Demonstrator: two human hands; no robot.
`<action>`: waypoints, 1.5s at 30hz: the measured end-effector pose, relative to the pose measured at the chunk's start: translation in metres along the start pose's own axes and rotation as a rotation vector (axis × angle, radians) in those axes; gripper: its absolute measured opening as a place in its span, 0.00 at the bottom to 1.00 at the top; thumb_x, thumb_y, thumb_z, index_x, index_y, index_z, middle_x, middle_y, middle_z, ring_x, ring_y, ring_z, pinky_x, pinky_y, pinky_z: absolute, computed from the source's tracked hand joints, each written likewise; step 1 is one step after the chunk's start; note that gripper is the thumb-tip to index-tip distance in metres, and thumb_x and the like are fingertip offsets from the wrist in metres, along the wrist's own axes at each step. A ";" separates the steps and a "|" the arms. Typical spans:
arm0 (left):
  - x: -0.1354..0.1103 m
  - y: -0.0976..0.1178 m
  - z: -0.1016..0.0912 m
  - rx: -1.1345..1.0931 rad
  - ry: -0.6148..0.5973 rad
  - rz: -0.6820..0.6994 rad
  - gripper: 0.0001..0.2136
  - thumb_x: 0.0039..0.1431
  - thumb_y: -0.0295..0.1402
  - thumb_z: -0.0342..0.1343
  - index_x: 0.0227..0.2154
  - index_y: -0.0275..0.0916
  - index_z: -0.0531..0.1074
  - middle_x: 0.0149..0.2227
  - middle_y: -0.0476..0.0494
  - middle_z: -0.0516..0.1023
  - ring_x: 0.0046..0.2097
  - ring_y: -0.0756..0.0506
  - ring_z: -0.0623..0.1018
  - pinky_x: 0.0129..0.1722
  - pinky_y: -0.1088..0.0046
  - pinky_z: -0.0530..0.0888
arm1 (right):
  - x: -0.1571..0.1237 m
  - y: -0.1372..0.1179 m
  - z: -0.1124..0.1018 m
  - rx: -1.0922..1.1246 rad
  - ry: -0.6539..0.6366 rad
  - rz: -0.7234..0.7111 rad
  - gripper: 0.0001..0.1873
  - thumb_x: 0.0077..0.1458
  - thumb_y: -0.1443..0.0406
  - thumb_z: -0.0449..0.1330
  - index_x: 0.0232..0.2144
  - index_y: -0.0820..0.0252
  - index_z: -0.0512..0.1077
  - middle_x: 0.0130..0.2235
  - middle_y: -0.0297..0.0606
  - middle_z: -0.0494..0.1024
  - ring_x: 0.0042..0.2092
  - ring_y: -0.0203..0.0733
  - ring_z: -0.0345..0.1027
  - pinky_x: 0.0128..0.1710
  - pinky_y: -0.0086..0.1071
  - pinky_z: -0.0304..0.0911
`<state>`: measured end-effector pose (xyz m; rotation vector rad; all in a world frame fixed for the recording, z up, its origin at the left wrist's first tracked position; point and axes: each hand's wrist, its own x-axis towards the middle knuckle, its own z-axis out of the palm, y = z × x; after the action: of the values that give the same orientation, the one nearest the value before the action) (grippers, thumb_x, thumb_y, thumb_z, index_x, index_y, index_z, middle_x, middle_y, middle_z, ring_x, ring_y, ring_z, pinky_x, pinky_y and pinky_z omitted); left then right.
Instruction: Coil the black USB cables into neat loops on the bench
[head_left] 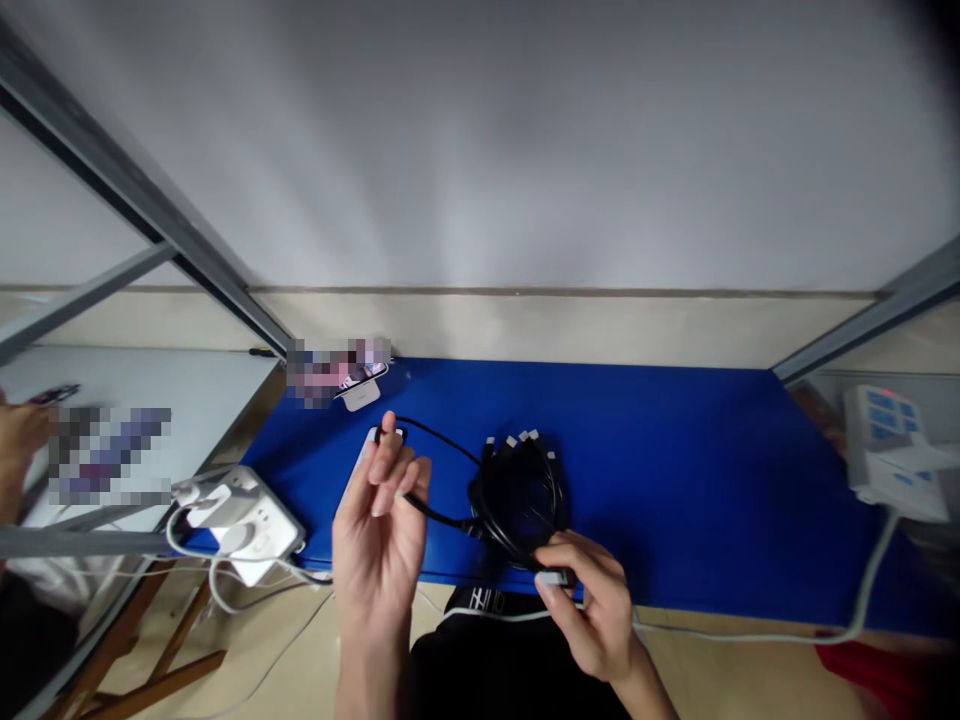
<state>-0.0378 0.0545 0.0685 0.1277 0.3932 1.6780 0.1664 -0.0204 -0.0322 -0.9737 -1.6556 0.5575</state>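
A bundle of black cables (519, 492) with several white-tipped plugs lies on the blue tabletop (675, 470). My left hand (380, 530) is raised palm-up, its fingertips pinching one black cable near its plug, above a white flat device (365, 455). My right hand (589, 600) is at the table's near edge, thumb and fingers closed on a small silver plug (555, 578) at the bundle's near side.
A white power strip (244, 520) with plugs and white cords hangs off the table's left corner. Another white power strip (889, 450) sits at the right, its grey cord running along the near edge. A small white stand (361, 390) is at the back left. Another person's hand (19, 430) rests on the neighbouring grey table.
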 end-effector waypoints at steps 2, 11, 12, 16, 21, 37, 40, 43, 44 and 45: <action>0.004 0.004 0.002 -0.111 0.002 0.011 0.18 0.82 0.24 0.31 0.64 0.26 0.62 0.30 0.54 0.69 0.22 0.57 0.69 0.30 0.81 0.74 | -0.002 0.002 -0.001 0.015 0.003 0.006 0.05 0.62 0.69 0.59 0.39 0.55 0.73 0.28 0.32 0.74 0.27 0.40 0.70 0.31 0.35 0.65; 0.018 0.009 -0.009 -0.293 0.006 0.030 0.18 0.82 0.26 0.27 0.64 0.30 0.57 0.30 0.54 0.68 0.23 0.53 0.70 0.32 0.78 0.75 | -0.005 0.006 0.001 0.068 0.027 -0.002 0.04 0.60 0.67 0.58 0.36 0.55 0.74 0.27 0.32 0.72 0.26 0.40 0.68 0.30 0.35 0.63; 0.020 0.013 -0.011 -0.323 0.009 0.029 0.19 0.82 0.26 0.26 0.64 0.31 0.56 0.30 0.53 0.68 0.23 0.53 0.69 0.32 0.78 0.75 | -0.005 0.007 0.000 0.070 0.025 -0.003 0.04 0.60 0.66 0.59 0.36 0.55 0.75 0.27 0.32 0.72 0.26 0.40 0.68 0.30 0.36 0.63; 0.020 0.017 -0.016 -0.348 0.016 0.050 0.19 0.82 0.26 0.25 0.65 0.31 0.55 0.30 0.54 0.69 0.23 0.53 0.69 0.32 0.79 0.76 | -0.008 0.009 0.000 0.103 0.037 0.030 0.05 0.62 0.65 0.60 0.35 0.56 0.77 0.27 0.34 0.74 0.26 0.40 0.69 0.28 0.35 0.64; 0.007 -0.010 -0.013 -0.129 0.058 0.057 0.18 0.82 0.23 0.32 0.58 0.31 0.67 0.28 0.56 0.69 0.22 0.57 0.70 0.30 0.81 0.73 | -0.016 0.006 0.012 0.176 0.183 0.127 0.06 0.69 0.67 0.57 0.40 0.54 0.75 0.30 0.35 0.78 0.26 0.39 0.72 0.23 0.30 0.64; -0.045 -0.071 -0.021 1.650 -0.433 0.548 0.07 0.66 0.27 0.62 0.42 0.47 0.76 0.54 0.41 0.82 0.58 0.33 0.77 0.64 0.49 0.63 | -0.001 0.000 0.025 0.160 0.405 0.292 0.09 0.75 0.61 0.56 0.48 0.54 0.76 0.54 0.45 0.78 0.53 0.49 0.76 0.50 0.39 0.74; -0.043 -0.073 -0.025 1.695 -0.555 0.519 0.08 0.66 0.25 0.60 0.43 0.46 0.75 0.60 0.38 0.78 0.63 0.32 0.74 0.64 0.49 0.65 | -0.004 -0.001 0.027 0.206 0.438 0.365 0.07 0.75 0.61 0.57 0.46 0.53 0.75 0.46 0.40 0.80 0.45 0.43 0.76 0.46 0.34 0.73; -0.040 -0.075 -0.032 1.659 -0.604 0.437 0.12 0.68 0.25 0.58 0.50 0.46 0.74 0.65 0.37 0.73 0.66 0.33 0.73 0.64 0.52 0.68 | -0.007 -0.002 0.028 0.204 0.478 0.406 0.06 0.75 0.61 0.57 0.47 0.54 0.73 0.41 0.38 0.79 0.40 0.41 0.74 0.42 0.32 0.71; -0.040 -0.077 -0.034 1.636 -0.575 0.439 0.15 0.69 0.25 0.59 0.55 0.47 0.73 0.66 0.36 0.72 0.67 0.34 0.72 0.65 0.52 0.69 | -0.008 -0.002 0.028 0.204 0.495 0.417 0.06 0.75 0.61 0.57 0.47 0.54 0.73 0.41 0.38 0.78 0.40 0.41 0.74 0.41 0.32 0.71; -0.040 -0.078 -0.037 1.613 -0.523 0.466 0.19 0.69 0.26 0.60 0.59 0.47 0.71 0.67 0.34 0.71 0.68 0.34 0.71 0.65 0.52 0.69 | -0.007 -0.002 0.028 0.203 0.511 0.425 0.06 0.76 0.61 0.57 0.47 0.54 0.73 0.41 0.38 0.78 0.40 0.41 0.74 0.41 0.32 0.71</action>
<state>0.0299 0.0158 0.0138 1.8898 1.2761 1.2670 0.1398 -0.0243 -0.0434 -1.2044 -0.9244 0.6743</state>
